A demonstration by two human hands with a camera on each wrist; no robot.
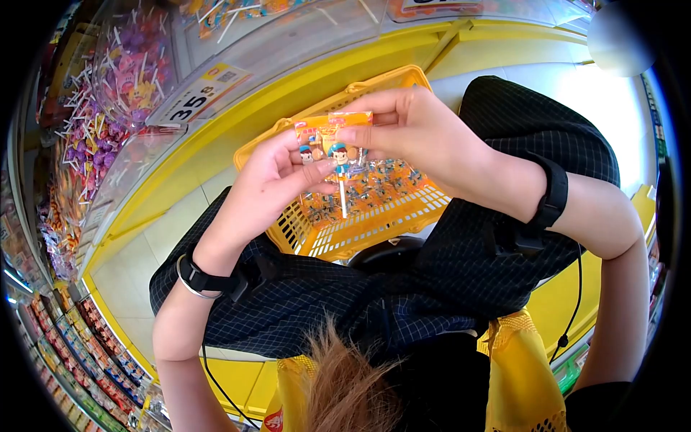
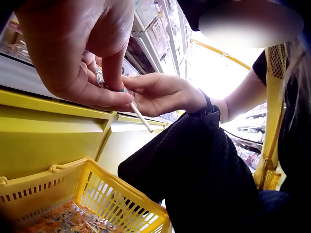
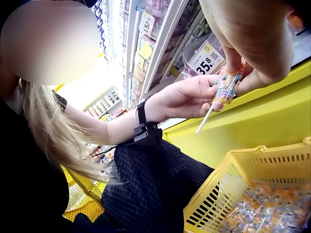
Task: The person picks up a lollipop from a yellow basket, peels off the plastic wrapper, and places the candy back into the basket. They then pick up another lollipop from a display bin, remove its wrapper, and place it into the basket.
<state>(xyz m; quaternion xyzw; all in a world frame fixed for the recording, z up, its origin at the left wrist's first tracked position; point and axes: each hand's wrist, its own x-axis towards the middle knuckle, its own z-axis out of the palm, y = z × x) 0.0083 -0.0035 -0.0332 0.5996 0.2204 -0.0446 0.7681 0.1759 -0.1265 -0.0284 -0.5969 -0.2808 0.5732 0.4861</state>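
Observation:
A wrapped lollipop [image 1: 340,160] is held up between both hands, over a yellow basket [image 1: 389,78]. Its clear and orange wrapper bears small cartoon figures in blue caps, and one white stick [image 3: 205,118] points down. My left hand [image 1: 268,181] holds the lollipop from the left, thumb across the lower wrapper near the stick. From the other side my right hand [image 1: 414,131] pinches the upper part of the wrapper between thumb and fingers. In the left wrist view the left hand [image 2: 80,48] covers most of the candy; only the stick sticks out below.
Many similar wrapped lollipops [image 1: 389,189] lie in the basket, between the person's knees. Bins of purple-wrapped lollipops [image 1: 101,147] stand at the left behind clear panels, with a price card [image 1: 198,93]. A yellow shelf base [image 2: 48,126] runs behind the basket.

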